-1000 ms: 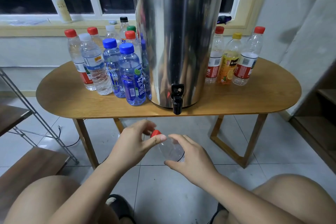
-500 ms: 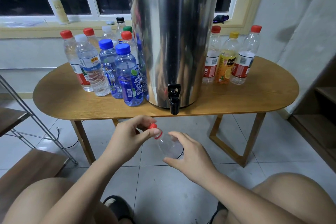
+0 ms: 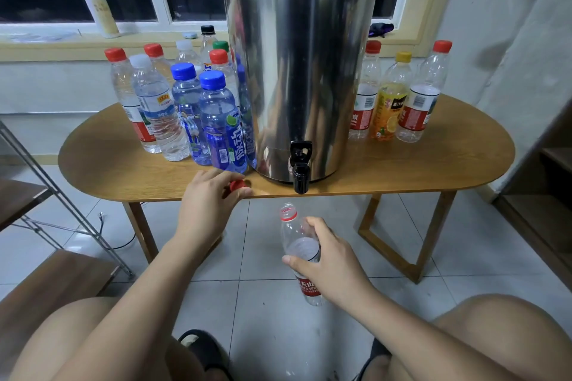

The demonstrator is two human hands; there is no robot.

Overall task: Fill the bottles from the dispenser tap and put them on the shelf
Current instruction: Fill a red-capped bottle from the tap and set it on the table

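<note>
The uncapped bottle (image 3: pixel 292 233), clear plastic with a red neck ring and a red label low on its body, is held roughly upright in the air in front of the table (image 3: pixel 123 170), below its front edge and a little left of the tap (image 3: pixel 300 167), well apart from the spout. The right hand (image 3: pixel 331 266) grasps it around the middle, fingers and thumb wrapped round the body. The red cap (image 3: pixel 237 185) is off the bottle and sits at the table's front edge, pinched between the thumb and fingers of the left hand (image 3: pixel 207 198), just beside the base of the nearest blue bottle. The black tap juts from the bottom of the steel dispenser (image 3: pixel 300 71), which stands in the middle of the wooden table, its spout hanging over the edge. To the left of the dispenser a cluster of capped bottles (image 3: pixel 185 102) stands close together; to its right three more bottles (image 3: pixel 393 96) stand in a row. A pump bottle (image 3: pixel 99 6) stands on the windowsill behind. A metal-framed rack (image 3: pixel 37 281) with wooden boards is at the far left, over the tiled floor (image 3: pixel 272 334).
</note>
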